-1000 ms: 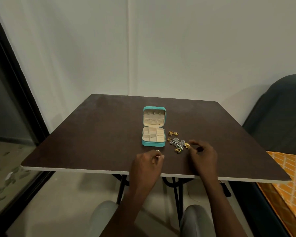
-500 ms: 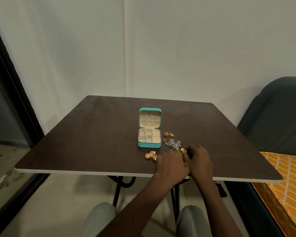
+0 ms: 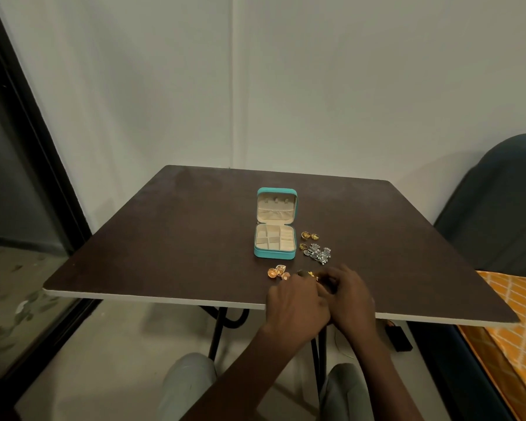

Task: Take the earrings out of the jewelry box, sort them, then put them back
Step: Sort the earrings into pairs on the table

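Both hands have drawn back toward the near table edge since half a second ago, carrying small gold pieces away from the silver cluster.

Left hand (image 3: 298, 302) and right hand (image 3: 351, 294) lie knuckles-up, side by side and touching, on the dark brown square table (image 3: 164, 238); their curled fingertips meet over small yellow-gold earrings (image 3: 308, 273), though whether they pinch them I cannot tell. Just left lie rose-gold round earrings (image 3: 277, 272). Beyond, the open turquoise jewelry box (image 3: 274, 235) shows bare cream compartments, with sparkly silver earrings (image 3: 318, 253) and gold hoop earrings (image 3: 310, 236) to its right, unmoved.
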